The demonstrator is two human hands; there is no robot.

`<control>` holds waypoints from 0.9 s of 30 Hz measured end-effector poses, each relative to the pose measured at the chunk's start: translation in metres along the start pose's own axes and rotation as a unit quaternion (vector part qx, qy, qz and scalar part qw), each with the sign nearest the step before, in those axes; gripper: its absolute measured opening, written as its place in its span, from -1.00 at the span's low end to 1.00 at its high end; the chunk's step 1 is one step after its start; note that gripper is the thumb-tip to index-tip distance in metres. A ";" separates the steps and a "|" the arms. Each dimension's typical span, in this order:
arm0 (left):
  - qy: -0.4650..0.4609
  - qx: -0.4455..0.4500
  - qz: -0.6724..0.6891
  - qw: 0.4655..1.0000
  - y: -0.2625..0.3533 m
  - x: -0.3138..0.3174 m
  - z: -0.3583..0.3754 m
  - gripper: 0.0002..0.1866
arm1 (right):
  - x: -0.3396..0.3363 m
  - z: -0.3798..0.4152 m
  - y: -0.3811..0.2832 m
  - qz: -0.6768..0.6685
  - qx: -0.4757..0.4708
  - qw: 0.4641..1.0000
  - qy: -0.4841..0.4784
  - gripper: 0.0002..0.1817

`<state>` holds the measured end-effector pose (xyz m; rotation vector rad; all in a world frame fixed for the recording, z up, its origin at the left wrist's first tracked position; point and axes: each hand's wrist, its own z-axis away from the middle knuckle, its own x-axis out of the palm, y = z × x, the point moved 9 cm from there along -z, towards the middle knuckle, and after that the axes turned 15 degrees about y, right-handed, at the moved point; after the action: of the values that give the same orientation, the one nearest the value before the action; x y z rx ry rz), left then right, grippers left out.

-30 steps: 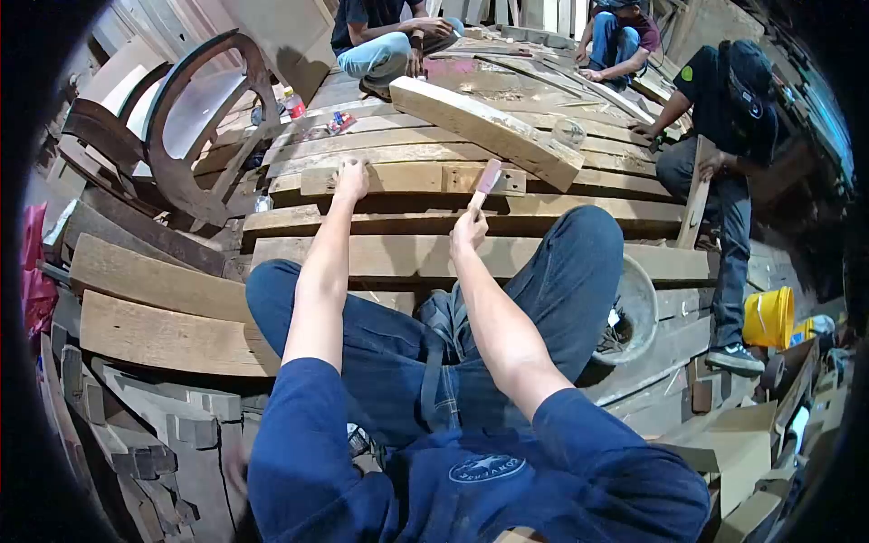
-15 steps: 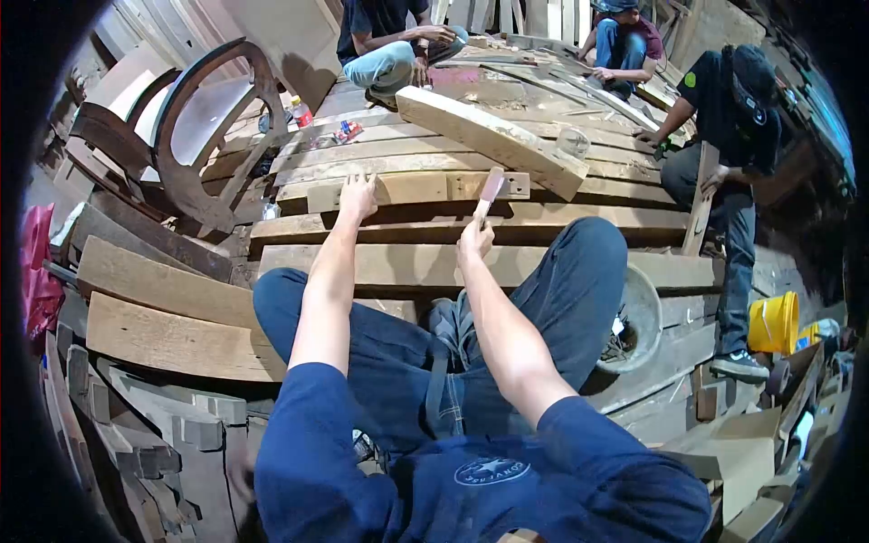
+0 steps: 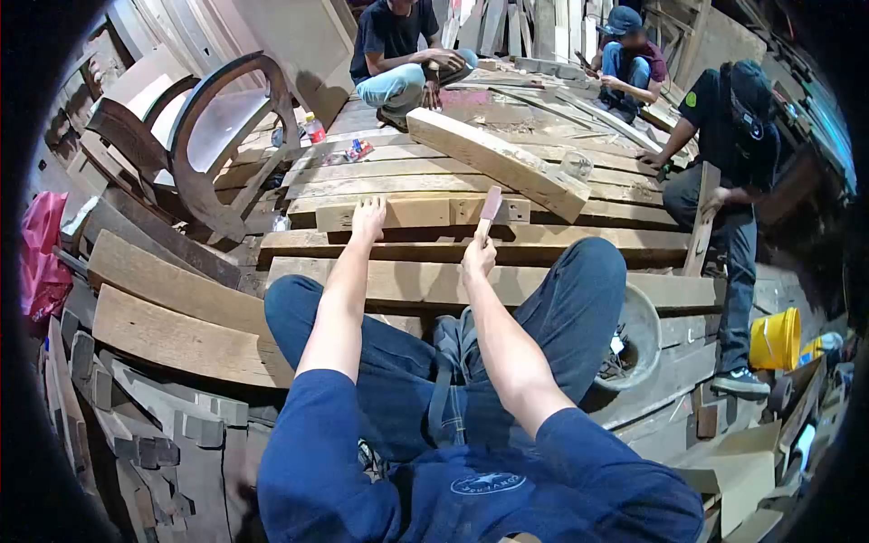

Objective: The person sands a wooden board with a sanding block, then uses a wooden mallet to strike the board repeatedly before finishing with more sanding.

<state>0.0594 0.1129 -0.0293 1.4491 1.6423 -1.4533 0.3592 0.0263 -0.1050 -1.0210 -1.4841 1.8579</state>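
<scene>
My left hand point(image 3: 368, 218) rests with its fingers over the top of a short wooden piece point(image 3: 421, 214), which has small holes at its right part and lies across the slats in front of me. My right hand point(image 3: 479, 257) is closed around the light handle of a flat wooden tool point(image 3: 491, 207) with a pinkish, paddle-like end pointing up. I cannot make out its exact kind. The tool's end stands in front of the wooden piece; whether they touch does not show. Nearer my knees lies a long wooden beam point(image 3: 398, 278).
A thick beam point(image 3: 498, 163) lies slanted beyond the wooden piece. A grey bucket point(image 3: 644, 348) stands by my right knee, a yellow bucket point(image 3: 775, 338) farther right. Curved wooden frames point(image 3: 213, 145) stand at left. Three people sit or squat around: one person point(image 3: 738, 127) holds a board.
The view has tilted slightly, so the surroundings sit lower in it. My hands keep their grip and rest. The far person at upper right has raised a hand and their head.
</scene>
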 end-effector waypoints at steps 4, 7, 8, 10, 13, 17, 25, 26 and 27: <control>0.057 0.007 0.011 0.998 -0.002 0.026 -0.008 -0.08 | 0.015 0.003 0.006 0.001 0.039 0.998 -0.053 -0.58; 0.020 0.006 0.077 0.997 0.000 0.009 -0.007 -0.10 | 0.003 0.010 -0.010 0.015 -0.013 0.999 -0.050 -0.54; 0.072 0.062 0.057 0.994 0.000 0.010 -0.015 -0.01 | -0.014 0.015 -0.028 0.019 -0.073 0.997 0.010 -0.54; 0.088 0.146 -0.043 0.984 0.010 -0.057 -0.017 -0.06 | -0.012 0.013 -0.030 0.034 -0.040 0.998 -0.038 -0.53; -0.097 0.092 0.031 0.991 -0.015 -0.067 -0.041 -0.20 | -0.009 0.012 -0.040 0.011 -0.076 0.996 -0.047 -0.54; -0.176 0.060 0.083 0.979 -0.037 -0.042 -0.031 -0.32 | -0.006 0.034 -0.063 0.036 -0.179 0.979 -0.091 -0.55; -0.268 0.016 0.059 0.962 -0.042 -0.027 0.042 -0.25 | 0.018 0.105 -0.093 0.195 -0.356 0.882 -0.240 -0.53; -0.244 0.037 0.049 0.968 -0.039 -0.025 0.043 -0.21 | 0.024 0.116 -0.092 0.222 -0.387 0.859 -0.249 -0.54; -0.218 0.036 0.052 0.974 -0.039 -0.024 0.042 -0.30 | 0.023 0.123 -0.095 0.223 -0.417 0.851 -0.230 -0.56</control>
<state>0.0199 0.0713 -0.0059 1.1276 1.2367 -1.6442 0.2408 -0.0003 -0.0055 -1.4565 -2.6739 1.8401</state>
